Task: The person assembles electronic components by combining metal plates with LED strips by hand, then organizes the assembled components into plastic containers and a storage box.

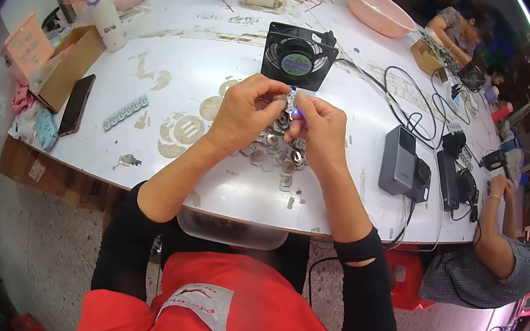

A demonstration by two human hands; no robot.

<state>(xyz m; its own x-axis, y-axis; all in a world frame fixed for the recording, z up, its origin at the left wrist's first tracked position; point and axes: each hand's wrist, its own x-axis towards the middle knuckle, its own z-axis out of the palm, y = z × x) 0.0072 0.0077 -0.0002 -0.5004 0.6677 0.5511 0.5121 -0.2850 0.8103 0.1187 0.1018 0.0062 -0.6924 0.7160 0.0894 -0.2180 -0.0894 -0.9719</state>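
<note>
My left hand (243, 114) and my right hand (323, 133) meet over the table, fingers bent into pinches. Between their fingertips is a small pale electronic piece (291, 99), with a blue light glowing at its lower end by my right fingers. Its exact kind is too small to make out, and the fingers partly cover it. Under my hands lies a loose pile of small metallic and clear parts (270, 155), several with round discs. Just beyond my fingertips a square black fan (298, 57) stands upright.
A power bank (399, 161) and black adapters (449, 180) with cables sit to the right. On the left are a strip of small parts (125, 113), a phone (77, 105), a cardboard box (75, 65) and a bottle (107, 17). Co-workers (498, 244) sit along the right side.
</note>
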